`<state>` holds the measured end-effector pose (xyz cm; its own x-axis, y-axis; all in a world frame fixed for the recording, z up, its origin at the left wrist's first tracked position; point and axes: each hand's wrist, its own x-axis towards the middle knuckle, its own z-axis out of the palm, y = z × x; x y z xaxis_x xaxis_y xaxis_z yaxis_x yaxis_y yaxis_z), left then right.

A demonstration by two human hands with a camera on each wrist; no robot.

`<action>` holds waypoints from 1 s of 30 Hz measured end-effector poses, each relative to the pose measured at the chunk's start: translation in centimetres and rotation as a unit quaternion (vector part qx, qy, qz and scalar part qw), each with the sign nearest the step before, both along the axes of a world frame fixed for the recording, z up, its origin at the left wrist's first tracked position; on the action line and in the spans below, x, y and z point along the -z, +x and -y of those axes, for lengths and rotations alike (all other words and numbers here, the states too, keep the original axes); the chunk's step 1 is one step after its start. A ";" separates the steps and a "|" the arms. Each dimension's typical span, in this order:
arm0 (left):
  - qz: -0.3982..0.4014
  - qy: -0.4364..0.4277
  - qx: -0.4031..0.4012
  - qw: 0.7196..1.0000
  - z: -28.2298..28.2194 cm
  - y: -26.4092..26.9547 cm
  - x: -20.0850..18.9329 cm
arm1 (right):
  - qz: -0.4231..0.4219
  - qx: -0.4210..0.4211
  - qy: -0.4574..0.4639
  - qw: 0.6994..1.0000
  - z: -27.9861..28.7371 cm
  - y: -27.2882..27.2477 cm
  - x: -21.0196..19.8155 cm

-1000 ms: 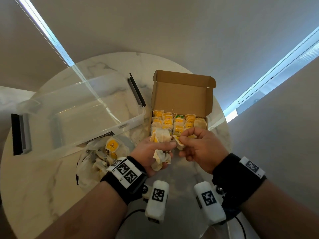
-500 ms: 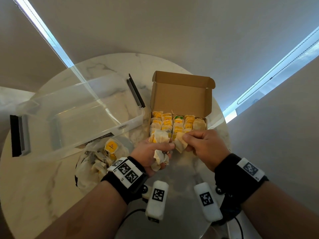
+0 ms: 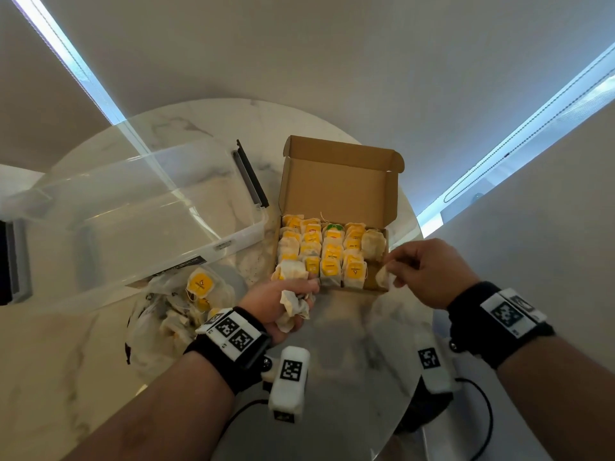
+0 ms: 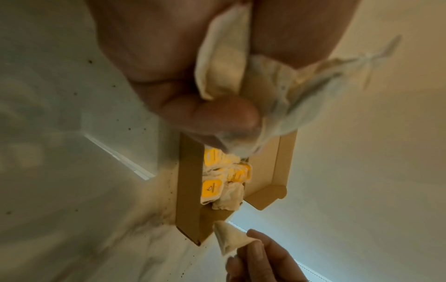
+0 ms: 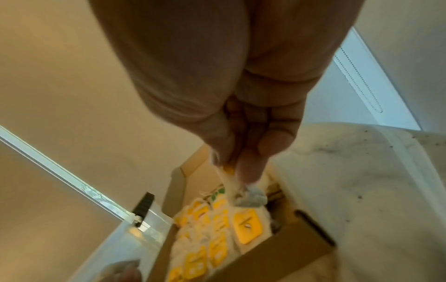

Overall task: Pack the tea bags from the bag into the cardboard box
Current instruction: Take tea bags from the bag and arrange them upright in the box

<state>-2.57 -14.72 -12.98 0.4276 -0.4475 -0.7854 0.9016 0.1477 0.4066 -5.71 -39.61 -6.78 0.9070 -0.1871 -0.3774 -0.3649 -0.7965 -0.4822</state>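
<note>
An open cardboard box point(image 3: 339, 191) stands on the round marble table, its tray packed with rows of yellow-tagged tea bags point(image 3: 329, 257). At the box's near left corner my left hand point(image 3: 283, 299) grips a bunch of tea bags point(image 3: 293, 309); they bulge from the fist point(image 4: 224, 63). My right hand point(image 3: 422, 272) pinches one tea bag point(image 3: 384, 277) over the box's near right corner, where a gap shows. The same bag point(image 5: 229, 183) hangs from my fingertips point(image 5: 248, 171) above the box point(image 5: 277, 253). A crumpled clear bag point(image 3: 173, 314) with more tea bags lies left of my left wrist.
A large clear plastic bin point(image 3: 133, 221) with black latches lies on the table's left half, touching the bag. Bare marble table point(image 3: 349, 327) lies in front of the box. The table edge runs close past the box's right side.
My right hand took one tea bag from the bunch in my left hand and carried it right to the box's near right corner. The left hand stayed by the box's left corner.
</note>
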 end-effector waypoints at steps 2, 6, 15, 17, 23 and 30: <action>-0.014 -0.001 0.003 1.000 -0.1 0.0 0.2 | 0.012 -0.007 -0.025 1.000 0.0 0.9 1.0; -0.024 -0.012 -0.016 1.000 -0.3 0.3 0.5 | -0.001 -0.022 -0.006 1.000 0.0 2.3 1.6; -0.036 -0.004 -0.019 0.999 -0.6 0.5 0.6 | -0.083 -0.180 -0.148 0.969 -0.9 4.8 1.7; -0.036 -0.006 -0.014 0.999 -0.6 0.5 0.5 | -0.100 -0.202 -0.153 0.962 -1.4 5.3 1.5; -0.039 0.003 -0.009 0.999 -0.6 0.7 0.5 | -0.094 -0.162 -0.193 0.963 -2.2 6.3 2.3; -0.054 -0.009 -0.013 0.998 -0.8 0.8 0.6 | -0.076 -0.136 -0.204 0.967 -2.1 6.7 3.1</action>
